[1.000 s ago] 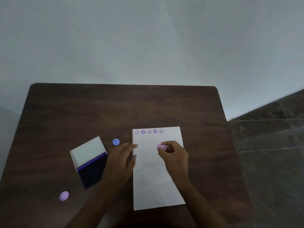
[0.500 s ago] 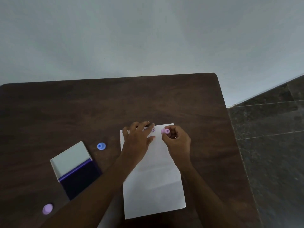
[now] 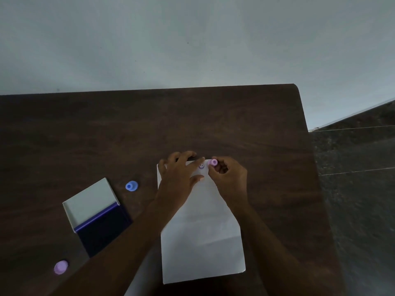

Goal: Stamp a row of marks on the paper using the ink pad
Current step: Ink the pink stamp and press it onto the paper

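Left hand (image 3: 181, 176) flat, pinning paper (image 3: 203, 238); right hand (image 3: 228, 178) pinches pink stamp (image 3: 213, 162): press straight down beside smiley mark (image 3: 201, 166), level.

Dark brown wooden table (image 3: 149, 129) with rounded corner against plain pale grey wall (image 3: 192, 39). Dark speckled stone floor (image 3: 359, 189) at right. Light dim.

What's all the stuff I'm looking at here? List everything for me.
table: 1, dark brown wood, fills the middle of the view
paper: 1, white, right of centre on the table
stamped mark: 1 visible, purple smiley, top of the paper
pink stamp: 1, at the paper's top edge
blue stamp: 1, left of the paper
purple stamp: 1, near left
ink pad: 1, open, white lid, dark blue pad
left hand: flat on the paper
right hand: holds the pink stamp
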The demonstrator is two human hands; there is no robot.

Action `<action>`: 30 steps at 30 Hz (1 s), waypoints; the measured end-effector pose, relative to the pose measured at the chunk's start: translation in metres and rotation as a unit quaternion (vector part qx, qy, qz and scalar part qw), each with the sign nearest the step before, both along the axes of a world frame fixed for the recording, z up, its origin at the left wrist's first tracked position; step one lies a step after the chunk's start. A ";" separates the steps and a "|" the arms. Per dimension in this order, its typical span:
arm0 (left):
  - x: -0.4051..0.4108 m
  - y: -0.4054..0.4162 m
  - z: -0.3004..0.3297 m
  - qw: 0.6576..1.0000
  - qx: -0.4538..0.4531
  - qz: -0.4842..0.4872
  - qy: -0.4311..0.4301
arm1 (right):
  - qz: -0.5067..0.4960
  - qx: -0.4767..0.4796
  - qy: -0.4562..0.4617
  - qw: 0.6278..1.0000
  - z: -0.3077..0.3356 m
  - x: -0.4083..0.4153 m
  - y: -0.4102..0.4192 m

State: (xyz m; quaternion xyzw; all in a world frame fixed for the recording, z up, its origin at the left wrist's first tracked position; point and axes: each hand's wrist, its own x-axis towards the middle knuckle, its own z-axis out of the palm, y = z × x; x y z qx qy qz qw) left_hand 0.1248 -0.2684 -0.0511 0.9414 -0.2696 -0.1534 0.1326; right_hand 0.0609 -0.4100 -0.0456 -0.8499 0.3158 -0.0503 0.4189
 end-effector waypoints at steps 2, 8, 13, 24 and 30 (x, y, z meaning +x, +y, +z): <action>0.000 0.001 0.001 1.000 0.003 -0.007 -0.004 | 0.004 -0.007 -0.002 1.000 -0.002 0.000 0.001; -0.001 0.001 0.001 1.000 0.001 -0.005 0.001 | 0.015 -0.012 0.007 1.000 -0.007 -0.003 -0.001; -0.001 0.001 -0.001 1.000 0.004 -0.005 -0.002 | 0.015 -0.008 -0.014 1.000 -0.009 -0.002 0.001; -0.002 0.000 -0.004 1.000 0.011 -0.008 -0.021 | 0.017 -0.030 -0.040 0.999 -0.009 -0.004 0.001; -0.002 -0.001 0.001 1.000 0.005 -0.003 -0.017 | 0.019 -0.042 -0.053 0.998 -0.010 -0.005 0.001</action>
